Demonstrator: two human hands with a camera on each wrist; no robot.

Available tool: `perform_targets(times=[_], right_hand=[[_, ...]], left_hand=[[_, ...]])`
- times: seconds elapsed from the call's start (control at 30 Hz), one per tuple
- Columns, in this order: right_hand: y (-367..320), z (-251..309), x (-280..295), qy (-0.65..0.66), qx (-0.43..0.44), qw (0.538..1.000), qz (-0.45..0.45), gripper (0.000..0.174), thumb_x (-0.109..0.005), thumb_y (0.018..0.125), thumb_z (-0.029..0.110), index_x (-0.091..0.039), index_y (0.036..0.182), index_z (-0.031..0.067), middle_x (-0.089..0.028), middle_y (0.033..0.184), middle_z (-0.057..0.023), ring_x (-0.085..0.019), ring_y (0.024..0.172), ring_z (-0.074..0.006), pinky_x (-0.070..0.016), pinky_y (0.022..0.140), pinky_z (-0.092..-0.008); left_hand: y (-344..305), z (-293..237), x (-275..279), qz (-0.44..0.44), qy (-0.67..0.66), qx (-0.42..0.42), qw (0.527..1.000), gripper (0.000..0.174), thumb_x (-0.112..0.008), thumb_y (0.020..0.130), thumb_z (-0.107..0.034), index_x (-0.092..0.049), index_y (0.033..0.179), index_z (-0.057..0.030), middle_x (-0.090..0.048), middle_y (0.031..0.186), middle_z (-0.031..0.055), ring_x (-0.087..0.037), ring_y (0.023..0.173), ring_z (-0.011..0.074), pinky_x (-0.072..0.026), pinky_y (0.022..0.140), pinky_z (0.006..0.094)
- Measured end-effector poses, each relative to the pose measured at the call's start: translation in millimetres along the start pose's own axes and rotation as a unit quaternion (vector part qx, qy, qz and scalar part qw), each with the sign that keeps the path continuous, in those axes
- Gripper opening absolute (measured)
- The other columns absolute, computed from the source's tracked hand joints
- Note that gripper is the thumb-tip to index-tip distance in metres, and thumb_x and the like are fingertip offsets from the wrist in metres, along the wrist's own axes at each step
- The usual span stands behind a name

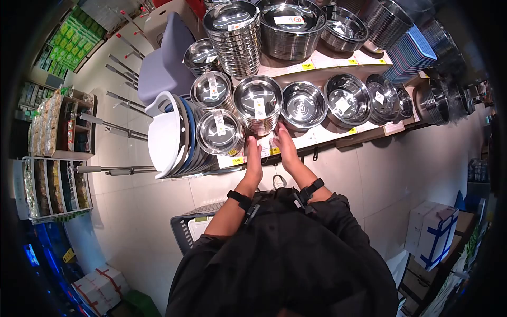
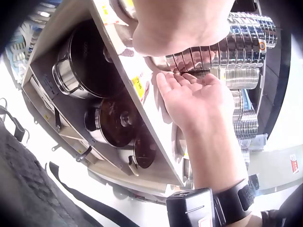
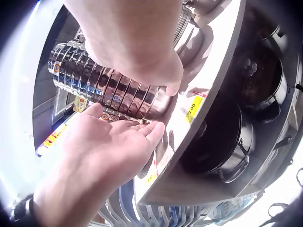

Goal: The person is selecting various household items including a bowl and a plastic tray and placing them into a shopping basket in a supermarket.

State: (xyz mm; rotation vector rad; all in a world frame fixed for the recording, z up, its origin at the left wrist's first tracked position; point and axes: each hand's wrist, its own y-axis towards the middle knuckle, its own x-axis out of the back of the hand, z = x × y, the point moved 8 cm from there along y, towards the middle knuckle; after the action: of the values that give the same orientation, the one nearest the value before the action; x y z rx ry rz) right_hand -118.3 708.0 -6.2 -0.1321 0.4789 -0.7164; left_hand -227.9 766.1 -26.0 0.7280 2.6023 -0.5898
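A stack of shiny steel bowls (image 1: 257, 101) stands upright at the front of the lower shelf, a white label in the top bowl. My left hand (image 1: 253, 159) is at its lower left side and my right hand (image 1: 287, 148) at its lower right, palms facing each other, fingers extended. In the left wrist view, the left hand (image 2: 196, 104) has relaxed fingers beside the ridged stack (image 2: 232, 52). From the right wrist, the right hand (image 3: 102, 146) lies along the stack's side (image 3: 113, 92). Whether the fingertips touch the metal, I cannot tell.
Steel basins (image 1: 303, 104) stand to the right, a smaller bowl stack (image 1: 219, 132) close on the left. Taller stacks (image 1: 232, 37) fill the upper shelf. White and blue plastic items (image 1: 163, 138) lean at the left end. Lidded pots (image 2: 118, 123) sit below; a grey basket (image 1: 182, 232) is near my body.
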Motion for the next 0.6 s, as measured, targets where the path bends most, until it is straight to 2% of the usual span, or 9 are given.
perform_targets(times=[0.03, 0.17, 0.23, 0.37, 0.43, 0.5, 0.53, 0.57, 0.6], right_hand=[[2, -1, -1, -0.001, 0.009, 1.000, 0.004, 0.063, -0.038, 0.103, 0.040, -0.021, 0.153, 0.0044, -0.027, 0.157, -0.0110, -0.027, 0.144, -0.0221, -0.0278, 0.114, -0.0394], [4, -6, -1, -0.008, 0.004, 1.000, 0.019, 0.065, -0.037, 0.102, 0.042, -0.019, 0.153, 0.0055, -0.028, 0.156, -0.0105, -0.026, 0.144, -0.0228, -0.0263, 0.114, -0.0407], [3, -5, -3, -0.020, 0.002, 1.000, 0.024, 0.063, -0.035, 0.103, 0.038, -0.018, 0.154, 0.0036, -0.023, 0.159, -0.0109, -0.025, 0.144, -0.0240, -0.0278, 0.113, -0.0399], [4, -6, -2, -0.013, -0.002, 0.999, 0.032, 0.063, -0.035, 0.103, 0.038, -0.019, 0.153, 0.0034, -0.023, 0.158, -0.0111, -0.025, 0.144, -0.0239, -0.0275, 0.114, -0.0393], [0, -4, 2, -0.017, 0.001, 0.999, 0.028, 0.065, -0.036, 0.103, 0.042, -0.021, 0.153, 0.0046, -0.028, 0.156, -0.0098, -0.027, 0.143, -0.0244, -0.0277, 0.113, -0.0405], [-12, 0, 13, -0.033, 0.022, 0.998, 0.040, 0.061, -0.034, 0.104, 0.039, -0.023, 0.152, 0.0017, -0.029, 0.155, -0.0113, -0.031, 0.141, -0.0240, -0.0332, 0.110, -0.0392], [-24, 8, 22, -0.051, 0.024, 0.997, 0.044, 0.060, -0.033, 0.105, 0.038, -0.028, 0.150, -0.0002, -0.036, 0.150, -0.0133, -0.038, 0.137, -0.0247, -0.0367, 0.107, -0.0392], [-36, 20, 39, -0.073, 0.028, 0.996, 0.030, 0.058, -0.032, 0.105, 0.038, -0.032, 0.147, -0.0020, -0.042, 0.146, -0.0155, -0.043, 0.134, -0.0248, -0.0383, 0.106, -0.0381], [-40, 25, 68, -0.083, 0.025, 0.996, -0.021, 0.058, -0.032, 0.105, 0.038, -0.033, 0.146, -0.0024, -0.043, 0.146, -0.0161, -0.044, 0.134, -0.0244, -0.0388, 0.105, -0.0373]], left_hand=[[1, -3, -3, 0.005, -0.016, -0.002, 1.000, 0.083, -0.034, 0.101, -0.055, -0.004, 0.152, 0.0026, -0.006, 0.160, 0.0174, -0.008, 0.149, 0.0259, -0.0124, 0.121, 0.0385], [4, -10, -14, 0.022, -0.042, -0.005, 0.999, 0.082, -0.034, 0.101, -0.055, -0.004, 0.152, 0.0024, -0.006, 0.160, 0.0169, -0.008, 0.149, 0.0257, -0.0117, 0.122, 0.0375], [5, -8, -11, -0.001, -0.041, 0.006, 0.999, 0.081, -0.033, 0.101, -0.054, -0.005, 0.152, 0.0022, -0.007, 0.160, 0.0161, -0.008, 0.149, 0.0248, -0.0116, 0.122, 0.0368], [4, -10, -12, 0.015, -0.044, -0.005, 0.999, 0.080, -0.034, 0.102, -0.053, -0.005, 0.152, 0.0024, -0.010, 0.160, 0.0165, -0.010, 0.149, 0.0242, -0.0124, 0.122, 0.0360], [2, -4, -7, 0.008, -0.046, 0.003, 0.999, 0.080, -0.035, 0.102, -0.052, -0.005, 0.152, 0.0025, -0.011, 0.160, 0.0166, -0.012, 0.148, 0.0243, -0.0139, 0.122, 0.0356], [-5, 7, -2, -0.003, -0.009, 0.040, 0.999, 0.079, -0.036, 0.102, -0.050, -0.003, 0.153, 0.0009, -0.012, 0.160, 0.0169, -0.014, 0.148, 0.0249, -0.0156, 0.121, 0.0368], [-11, 9, -6, 0.014, 0.030, 0.068, 0.997, 0.078, -0.036, 0.102, -0.049, -0.001, 0.153, -0.0010, -0.012, 0.160, 0.0176, -0.016, 0.148, 0.0257, -0.0167, 0.121, 0.0382], [-22, 16, -15, 0.060, 0.009, 0.116, 0.991, 0.078, -0.037, 0.102, -0.048, 0.000, 0.154, -0.0023, -0.012, 0.160, 0.0175, -0.016, 0.148, 0.0262, -0.0172, 0.120, 0.0392], [-26, 14, -27, 0.099, 0.017, 0.118, 0.988, 0.078, -0.037, 0.102, -0.048, 0.000, 0.153, -0.0017, -0.011, 0.160, 0.0173, -0.017, 0.148, 0.0260, -0.0176, 0.120, 0.0389]])
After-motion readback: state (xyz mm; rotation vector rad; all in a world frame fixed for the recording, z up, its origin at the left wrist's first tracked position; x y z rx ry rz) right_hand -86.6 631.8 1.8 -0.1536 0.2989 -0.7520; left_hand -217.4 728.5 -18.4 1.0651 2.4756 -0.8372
